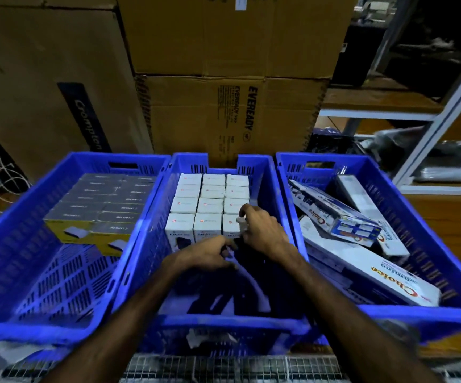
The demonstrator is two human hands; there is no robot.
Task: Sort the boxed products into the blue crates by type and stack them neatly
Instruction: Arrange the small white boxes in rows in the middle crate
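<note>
Three blue crates stand side by side. The middle crate [268, 172] holds neat rows of small white boxes [210, 205]. My right hand [262, 230] grips the front-right white box [230, 226] of that block, fingers curled over its top edge. My left hand [210, 252] lies just in front of the block with curled fingers touching the same box's lower front; what it pinches is hidden. The left crate [11, 244] holds stacked grey-and-yellow boxes [99, 208]. The right crate [406, 205] holds loose long white "Choice" boxes [362, 261] lying at angles.
Large brown cartons [223, 111] are stacked right behind the crates. A white metal shelf rack [428, 128] with bagged items stands at the right. White cables [2, 175] lie at the far left. A wire mesh surface [223, 366] shows below the crates.
</note>
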